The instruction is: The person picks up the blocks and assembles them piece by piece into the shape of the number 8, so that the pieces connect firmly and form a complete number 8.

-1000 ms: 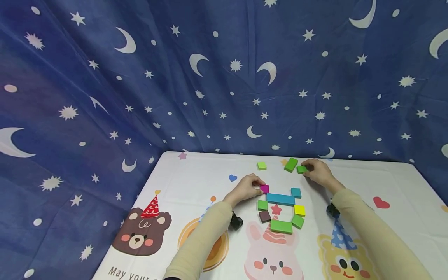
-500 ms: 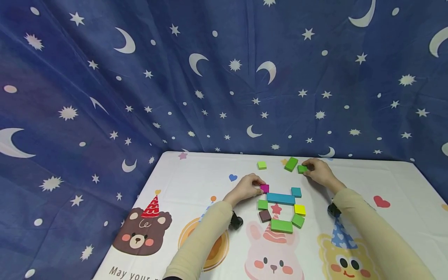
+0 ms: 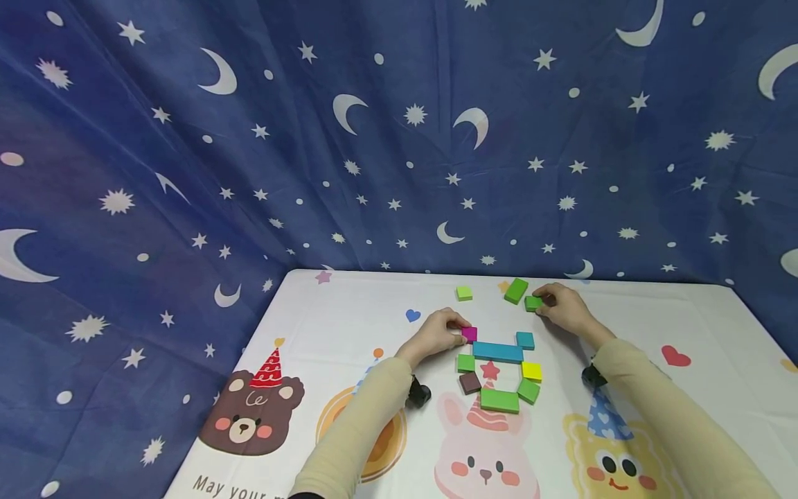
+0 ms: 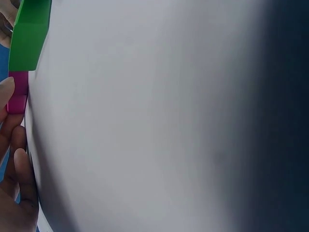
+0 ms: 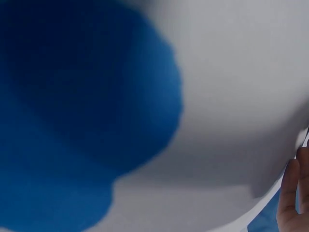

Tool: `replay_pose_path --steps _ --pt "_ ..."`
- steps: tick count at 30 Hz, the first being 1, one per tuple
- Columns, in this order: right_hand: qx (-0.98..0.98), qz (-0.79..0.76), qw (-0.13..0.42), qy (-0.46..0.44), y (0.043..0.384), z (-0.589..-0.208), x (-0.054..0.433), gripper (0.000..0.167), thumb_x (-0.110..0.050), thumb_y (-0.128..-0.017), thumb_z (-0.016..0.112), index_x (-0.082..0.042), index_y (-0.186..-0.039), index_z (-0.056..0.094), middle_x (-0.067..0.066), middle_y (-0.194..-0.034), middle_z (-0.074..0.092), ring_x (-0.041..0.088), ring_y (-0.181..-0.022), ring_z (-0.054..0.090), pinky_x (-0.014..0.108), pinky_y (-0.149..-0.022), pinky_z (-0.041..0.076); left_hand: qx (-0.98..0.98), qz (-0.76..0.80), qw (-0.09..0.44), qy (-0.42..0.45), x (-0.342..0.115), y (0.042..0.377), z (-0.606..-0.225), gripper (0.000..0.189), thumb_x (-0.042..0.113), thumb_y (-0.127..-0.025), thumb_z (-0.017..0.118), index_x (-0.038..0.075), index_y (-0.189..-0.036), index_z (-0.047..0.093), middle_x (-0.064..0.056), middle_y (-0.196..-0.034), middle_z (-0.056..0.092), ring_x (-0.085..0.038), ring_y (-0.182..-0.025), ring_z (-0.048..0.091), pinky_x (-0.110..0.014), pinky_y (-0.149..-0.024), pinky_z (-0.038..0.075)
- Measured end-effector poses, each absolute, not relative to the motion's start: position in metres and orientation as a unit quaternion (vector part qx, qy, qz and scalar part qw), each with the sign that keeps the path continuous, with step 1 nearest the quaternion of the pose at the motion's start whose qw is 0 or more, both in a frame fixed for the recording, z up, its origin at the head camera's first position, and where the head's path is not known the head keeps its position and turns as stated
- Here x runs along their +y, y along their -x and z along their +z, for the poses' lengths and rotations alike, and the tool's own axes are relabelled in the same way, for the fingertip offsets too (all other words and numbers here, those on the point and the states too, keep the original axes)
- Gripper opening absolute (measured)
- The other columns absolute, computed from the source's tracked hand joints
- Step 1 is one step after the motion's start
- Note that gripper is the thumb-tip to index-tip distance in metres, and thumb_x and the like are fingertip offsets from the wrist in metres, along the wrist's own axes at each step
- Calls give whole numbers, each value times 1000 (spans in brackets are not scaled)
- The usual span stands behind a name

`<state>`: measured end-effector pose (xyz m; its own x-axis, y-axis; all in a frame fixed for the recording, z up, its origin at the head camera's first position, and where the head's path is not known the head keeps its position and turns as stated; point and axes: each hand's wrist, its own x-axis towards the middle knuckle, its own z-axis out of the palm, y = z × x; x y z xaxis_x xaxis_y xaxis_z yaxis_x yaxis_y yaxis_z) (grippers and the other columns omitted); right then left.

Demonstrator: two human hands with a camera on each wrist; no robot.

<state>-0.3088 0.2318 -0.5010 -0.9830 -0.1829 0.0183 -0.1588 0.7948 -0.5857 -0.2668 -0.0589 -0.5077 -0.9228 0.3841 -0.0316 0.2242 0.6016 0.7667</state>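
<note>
In the head view my left hand (image 3: 433, 337) pinches a small magenta block (image 3: 470, 335) at the left end of a long blue block (image 3: 497, 352). The left wrist view shows thumb and fingers on that magenta block (image 4: 18, 94), with a green block (image 4: 30, 38) beyond it. Farther back, my right hand (image 3: 566, 308) pinches a small green block (image 3: 533, 303). A longer green block (image 3: 516, 291) lies tilted beside it. A small teal block (image 3: 526, 340) sits at the blue block's right end. In the right wrist view, only fingers (image 5: 289, 186) show at the lower right edge.
Below the blue block, a ring continues with a green block (image 3: 465, 363), a brown block (image 3: 470, 382), a long green block (image 3: 499, 400), another green block (image 3: 528, 390) and a yellow block (image 3: 532, 372). A lime block (image 3: 464, 293) lies at the back. A starry curtain (image 3: 399, 138) hangs behind the table.
My right hand has moved slightly left with the small green block, after a small shift right. My left hand stays at the magenta block. The whole head view has shifted slightly.
</note>
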Motion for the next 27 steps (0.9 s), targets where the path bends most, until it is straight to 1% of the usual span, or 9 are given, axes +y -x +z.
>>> replay_pose_path --steps 8,27 --pt "945 -316 28 85 304 -499 230 36 -2 -87 64 5 -122 58 24 -119 57 37 -105 55 49 -93 48 891 412 98 -165 -58 266 -508 26 8 -81 74 10 -106 72 -2 -104 64 -10 -94 57 -22 -89 46" --pt "939 -327 12 107 292 -496 222 35 0 -84 65 4 -118 60 22 -116 59 36 -104 58 49 -92 49 888 418 93 -164 -58 265 -507 27 5 -79 74 9 -106 72 -4 -103 65 -13 -94 58 -23 -88 46"
